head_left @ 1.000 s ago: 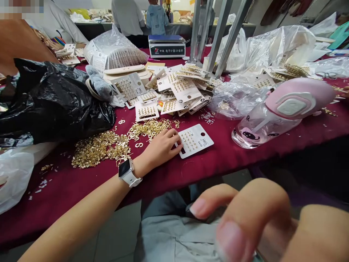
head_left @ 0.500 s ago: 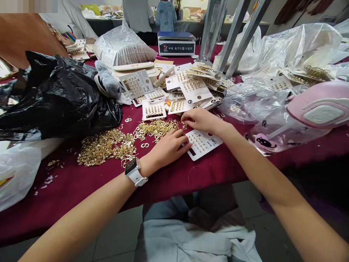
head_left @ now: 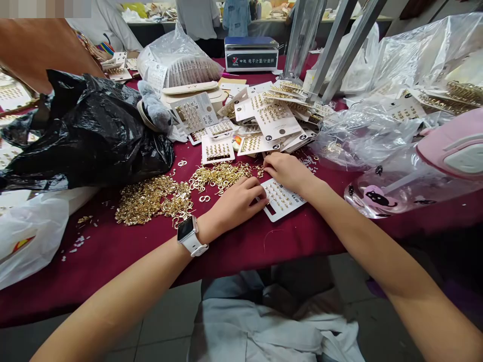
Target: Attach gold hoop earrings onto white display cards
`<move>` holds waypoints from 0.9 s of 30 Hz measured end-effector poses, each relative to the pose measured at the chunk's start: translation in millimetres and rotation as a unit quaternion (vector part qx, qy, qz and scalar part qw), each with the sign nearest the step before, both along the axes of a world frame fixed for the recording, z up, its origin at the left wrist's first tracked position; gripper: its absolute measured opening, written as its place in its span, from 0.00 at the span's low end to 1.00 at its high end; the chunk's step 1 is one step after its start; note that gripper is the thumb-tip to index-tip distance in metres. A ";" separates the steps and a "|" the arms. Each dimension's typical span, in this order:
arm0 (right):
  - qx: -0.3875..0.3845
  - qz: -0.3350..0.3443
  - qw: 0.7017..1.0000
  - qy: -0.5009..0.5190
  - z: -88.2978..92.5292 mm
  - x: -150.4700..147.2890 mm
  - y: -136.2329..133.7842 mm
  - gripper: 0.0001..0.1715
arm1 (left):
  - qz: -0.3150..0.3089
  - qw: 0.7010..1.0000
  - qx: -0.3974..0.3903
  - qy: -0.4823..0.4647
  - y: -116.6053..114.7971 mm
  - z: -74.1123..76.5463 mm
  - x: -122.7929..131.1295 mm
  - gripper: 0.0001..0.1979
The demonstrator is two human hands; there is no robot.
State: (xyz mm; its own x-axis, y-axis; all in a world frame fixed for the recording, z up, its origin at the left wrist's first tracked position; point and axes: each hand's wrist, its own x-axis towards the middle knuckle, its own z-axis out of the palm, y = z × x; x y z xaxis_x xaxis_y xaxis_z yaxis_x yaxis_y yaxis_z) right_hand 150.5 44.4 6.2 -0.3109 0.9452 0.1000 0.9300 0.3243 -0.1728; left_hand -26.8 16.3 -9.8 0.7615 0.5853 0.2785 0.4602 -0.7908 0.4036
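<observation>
A white rectangular earring display card (head_left: 282,200) is laid flat on the maroon tablecloth (head_left: 86,261), just right of the frame's centre. Its left edge is touched by the left hand (head_left: 234,205), on whose wrist a white-strapped smartwatch (head_left: 187,232) is worn. The right hand (head_left: 286,172) is held at the card's upper edge. The fingers of both hands are curled and pressed together; whether anything is pinched cannot be told. A heap of loose gold earring pieces (head_left: 151,201) is spread just left of the hands, a pile of white cards set with gold earrings (head_left: 264,120) is stacked above them, and a crumpled black plastic bag (head_left: 83,136) is heaped at the left.
</observation>
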 end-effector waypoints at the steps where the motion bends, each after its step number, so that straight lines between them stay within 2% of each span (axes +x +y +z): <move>1: 0.002 0.003 1.000 0.003 -0.7 0.3 0.3 0.11 | 0.004 1.000 -0.019 -0.019 0.2 0.6 -0.2 0.08; 5: 0.004 0.015 1.000 0.021 -2.7 2.5 1.4 0.11 | 0.017 0.995 -0.074 -0.068 -0.4 2.6 -0.9 0.04; 11: -0.001 0.027 0.999 0.037 -2.2 7.5 2.1 0.10 | 0.012 1.000 0.015 -0.018 -5.7 2.6 0.5 0.07; 16: 0.001 0.027 0.998 0.056 -2.1 7.2 2.0 0.09 | 0.012 0.999 0.049 0.011 -6.3 1.5 1.1 0.09; 22: 0.008 0.008 0.999 0.044 -3.3 1.3 -0.2 0.09 | 0.005 0.999 0.050 -0.007 -5.1 0.8 0.1 0.10; 27: 0.002 0.028 0.999 0.031 -3.1 3.2 -1.5 0.08 | 0.005 0.999 0.034 -0.006 -3.9 0.3 -0.8 0.09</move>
